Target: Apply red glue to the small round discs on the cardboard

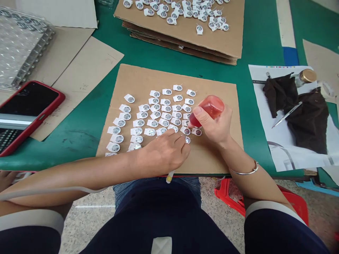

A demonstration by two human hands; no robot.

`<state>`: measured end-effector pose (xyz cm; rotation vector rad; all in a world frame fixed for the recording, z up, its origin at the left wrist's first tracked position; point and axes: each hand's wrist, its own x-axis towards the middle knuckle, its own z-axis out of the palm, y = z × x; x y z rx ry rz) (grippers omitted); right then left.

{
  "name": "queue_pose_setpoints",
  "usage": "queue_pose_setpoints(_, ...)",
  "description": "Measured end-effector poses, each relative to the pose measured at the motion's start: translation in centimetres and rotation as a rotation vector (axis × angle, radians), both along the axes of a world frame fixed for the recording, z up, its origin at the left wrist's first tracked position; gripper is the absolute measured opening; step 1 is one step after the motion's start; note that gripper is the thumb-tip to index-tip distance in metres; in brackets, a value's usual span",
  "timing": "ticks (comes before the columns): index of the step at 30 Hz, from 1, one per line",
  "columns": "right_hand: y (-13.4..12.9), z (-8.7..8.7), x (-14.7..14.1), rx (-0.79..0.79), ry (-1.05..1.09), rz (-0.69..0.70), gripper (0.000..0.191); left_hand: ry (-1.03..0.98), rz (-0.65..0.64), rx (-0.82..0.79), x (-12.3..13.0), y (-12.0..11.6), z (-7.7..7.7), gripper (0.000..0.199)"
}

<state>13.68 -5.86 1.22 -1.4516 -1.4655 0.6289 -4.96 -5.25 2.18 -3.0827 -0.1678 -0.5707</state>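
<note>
A brown cardboard sheet [212, 160] carries several rows of small white tabbed pieces with round silvery centres [136, 131]. My right hand [218, 125] is wrapped round a bottle of red liquid [212, 106], tilted with its lower end over pieces at the right of the rows. My left hand [168, 150] is closed beside it, low over the sheet. A thin tube with a yellow end [170, 177] sticks out below that hand; a piece [187, 140] shows by its fingertips. What the fingertips pinch is mostly hidden.
Behind lies a cardboard stack [180, 35] with more pieces. At the left are a red-cased phone [29, 109] and a bubble-wrapped packet [21, 49]. Dark cloths [307, 116], tweezers [287, 114] and a gold-capped jar [307, 76] rest on white paper [267, 134] at the right.
</note>
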Motion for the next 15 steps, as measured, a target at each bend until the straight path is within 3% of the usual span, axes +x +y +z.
queue_pose_setpoints(9,0.10,-0.07,0.15,0.026,-0.021,0.002,0.029,0.004,0.006,-0.007,-0.07,0.04,0.10,0.020)
queue_pose_setpoints(15,0.18,0.04,0.32,0.006,-0.042,0.010,0.034,0.005,-0.002,-0.110,-0.16,0.37,0.33,0.019)
